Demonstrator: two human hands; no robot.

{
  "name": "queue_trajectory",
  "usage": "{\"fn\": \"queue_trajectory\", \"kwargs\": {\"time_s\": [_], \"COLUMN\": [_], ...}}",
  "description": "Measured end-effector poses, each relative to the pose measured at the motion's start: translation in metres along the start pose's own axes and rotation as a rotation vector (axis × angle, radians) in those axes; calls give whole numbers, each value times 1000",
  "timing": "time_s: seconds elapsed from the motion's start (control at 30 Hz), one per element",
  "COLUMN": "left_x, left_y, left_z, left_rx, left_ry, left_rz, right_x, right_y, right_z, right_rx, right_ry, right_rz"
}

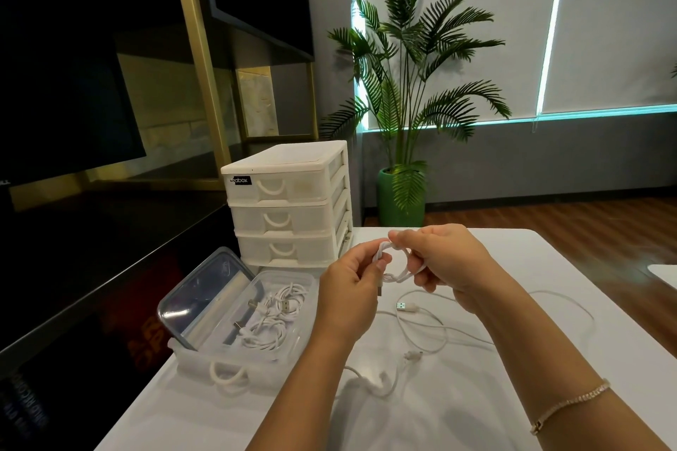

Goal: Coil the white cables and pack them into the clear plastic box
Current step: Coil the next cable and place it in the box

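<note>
Both hands are holding 1 small coil (394, 269) of white cable up over the table (513, 395). The left hand (348, 289) is pinching the coil's left side between thumb and curled fingers, with a plug end hanging just below the grip. The right hand (445, 260) is gripping the coil's top and right side, its fingers curled round the loops. A bracelet (569, 405) is sitting on the right wrist.

Under the hands, loose cables (421, 337) are lying uncoiled on the table, their loops trailing out to the right and toward the near edge; a green-tipped plug (403, 306) is lying near the left hand.

The box (256, 351) is standing open at the table's left edge, just left of the left forearm. Coiled cables (271, 318) are already lying inside it; I count about 3, though they overlap. Its lid (205, 298) is leaning tilted in the box's left side.

Behind the box, touching or almost touching it, a white unit of 3 drawers (289, 209) is standing. Beyond the table, a palm (414, 59) in a green pot is standing on the floor.
</note>
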State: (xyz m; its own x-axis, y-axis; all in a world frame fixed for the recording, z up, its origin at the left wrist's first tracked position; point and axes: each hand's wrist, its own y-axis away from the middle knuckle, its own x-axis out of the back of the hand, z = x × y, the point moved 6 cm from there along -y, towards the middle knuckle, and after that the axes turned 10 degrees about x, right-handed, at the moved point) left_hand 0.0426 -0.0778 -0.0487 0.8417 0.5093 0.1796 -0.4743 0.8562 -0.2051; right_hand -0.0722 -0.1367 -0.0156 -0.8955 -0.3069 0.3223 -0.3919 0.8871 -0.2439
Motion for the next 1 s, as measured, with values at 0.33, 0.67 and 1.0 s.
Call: {"fn": "queue_trajectory", "kwargs": {"time_s": [0.33,0.67,1.0], "left_x": [4,7,7], "left_y": [0,-1,1], "left_z": [2,1,2], "left_rx": [-45,-35,12], "left_ry": [-90,-119,-137], "left_rz": [95,125,78], "right_x": [-1,-1,-1], "right_y": [-2,-1,-1], "right_z": [3,2,-2], "right_rx": [-68,5,78], "right_ry": [-7,25,39], "right_rz": [36,39,46]}}
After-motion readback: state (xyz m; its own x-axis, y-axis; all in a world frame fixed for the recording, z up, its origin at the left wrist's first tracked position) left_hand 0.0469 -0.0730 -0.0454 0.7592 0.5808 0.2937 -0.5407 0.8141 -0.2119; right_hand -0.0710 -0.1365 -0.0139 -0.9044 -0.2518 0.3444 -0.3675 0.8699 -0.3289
